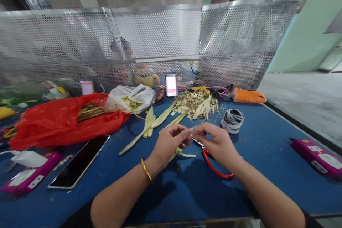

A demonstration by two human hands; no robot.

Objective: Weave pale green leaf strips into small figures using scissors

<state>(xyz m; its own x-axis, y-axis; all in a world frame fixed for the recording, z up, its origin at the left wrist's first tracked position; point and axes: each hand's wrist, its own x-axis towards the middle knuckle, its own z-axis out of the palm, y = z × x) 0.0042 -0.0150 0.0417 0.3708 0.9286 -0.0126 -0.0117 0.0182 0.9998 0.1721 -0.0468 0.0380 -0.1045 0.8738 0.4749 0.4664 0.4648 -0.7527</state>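
My left hand (171, 142) and my right hand (217, 144) meet over the middle of the blue table, thumbs and fingers pinched fingertip to fingertip. Between them is a narrow pale-green husk strip (184, 154), its loose end hanging below my left fingers; most of the held part is hidden. Beneath my right hand lie scissors (217, 170) with red handles, their blades partly covered. Longer dried husk leaves (149, 123) spread out beyond my left hand. Just past my right hand stands a spool of white thread (232, 122).
A heap of husk scraps (191, 103) lies at the back, before a perforated metal screen (157, 28). On the left are a red plastic bag (56, 121), a white plastic bag (144, 96) and a dark phone (81, 162). Purple power strips (317, 156) sit at both sides.
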